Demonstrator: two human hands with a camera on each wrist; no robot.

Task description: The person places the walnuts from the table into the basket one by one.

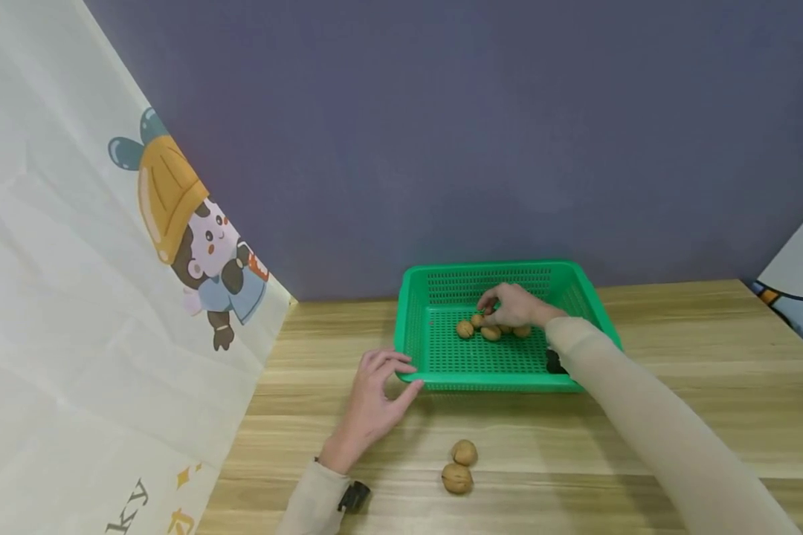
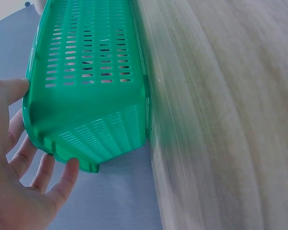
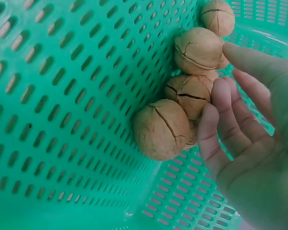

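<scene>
A green plastic basket (image 1: 488,380) with slotted sides stands on the table. Inside it, several brown walnuts (image 3: 162,129) lie grouped on the slotted floor. My right hand (image 1: 514,306) reaches in among them; in the right wrist view its thumb (image 3: 247,60) touches one cracked walnut (image 3: 199,49), and its loosely bent fingers are beside others. No walnut is seen lifted. At the basket's near left corner, my left hand (image 1: 373,401) touches the rim with spread fingers. Two walnuts (image 1: 457,478) lie on the table in front of the basket, close together.
The wooden table (image 1: 348,331) meets a dark blue-grey wall (image 1: 442,148) behind the basket. On the left, a white sheet (image 1: 47,245) carries a cartoon figure. A dark cable (image 1: 796,297) shows at the right edge.
</scene>
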